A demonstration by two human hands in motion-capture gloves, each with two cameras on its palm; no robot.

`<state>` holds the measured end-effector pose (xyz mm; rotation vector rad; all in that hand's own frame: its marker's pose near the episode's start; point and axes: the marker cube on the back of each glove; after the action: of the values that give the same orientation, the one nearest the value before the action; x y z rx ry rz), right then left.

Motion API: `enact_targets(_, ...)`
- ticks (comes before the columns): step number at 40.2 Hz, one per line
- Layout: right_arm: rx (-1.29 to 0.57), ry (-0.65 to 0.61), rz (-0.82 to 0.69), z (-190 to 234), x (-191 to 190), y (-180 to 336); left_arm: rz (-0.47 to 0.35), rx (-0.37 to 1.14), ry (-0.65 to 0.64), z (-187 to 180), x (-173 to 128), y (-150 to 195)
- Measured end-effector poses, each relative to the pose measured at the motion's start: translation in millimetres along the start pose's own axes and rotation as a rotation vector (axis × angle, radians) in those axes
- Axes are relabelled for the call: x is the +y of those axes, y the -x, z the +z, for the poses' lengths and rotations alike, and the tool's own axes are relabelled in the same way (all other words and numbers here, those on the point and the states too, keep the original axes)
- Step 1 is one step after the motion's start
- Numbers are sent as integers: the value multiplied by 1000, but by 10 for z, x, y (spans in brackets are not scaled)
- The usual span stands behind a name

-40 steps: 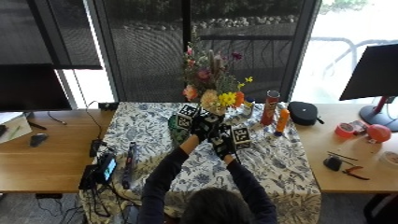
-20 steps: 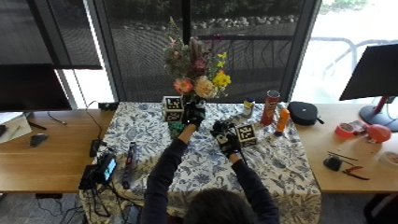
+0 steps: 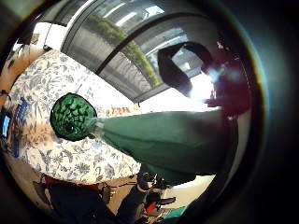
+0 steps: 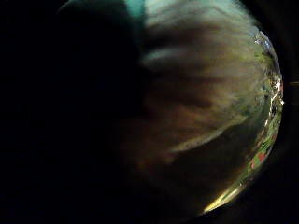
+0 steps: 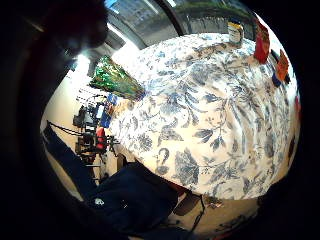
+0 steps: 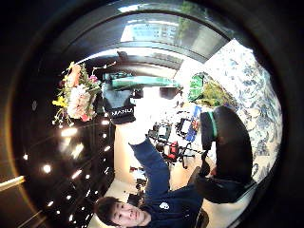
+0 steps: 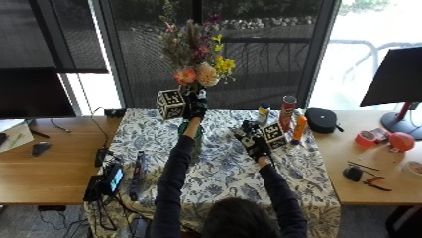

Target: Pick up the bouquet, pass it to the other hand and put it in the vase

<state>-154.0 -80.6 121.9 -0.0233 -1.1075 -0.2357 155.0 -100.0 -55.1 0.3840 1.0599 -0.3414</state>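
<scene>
Gripping the bouquet (image 7: pixel 196 54) high above the vase (image 5: pixel 114 79), the left hand (image 7: pixel 195 105) is raised while the right hand (image 7: pixel 254 142) hovers relaxed, apart.

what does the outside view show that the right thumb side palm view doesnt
Only the outside view shows the red can, the orange bottle, the small jar and the right hand, held empty over the tablecloth.

Only the right thumb side palm view shows the green vase uncovered; the left arm hides most of it in the outside view.

Both show the left hand raised, its grip round the stems of the bouquet.
</scene>
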Motion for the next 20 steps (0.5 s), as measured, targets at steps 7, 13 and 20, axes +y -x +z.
enact_targets(7,-16,-5,-16,-115,73,281,15,44,-59,249,-114,-180)
enact_targets(13,12,-34,-17,-242,5,134,-1,38,-55,305,-203,-20)
enact_targets(20,17,-57,7,-312,-41,-7,-53,54,-37,357,-321,216)
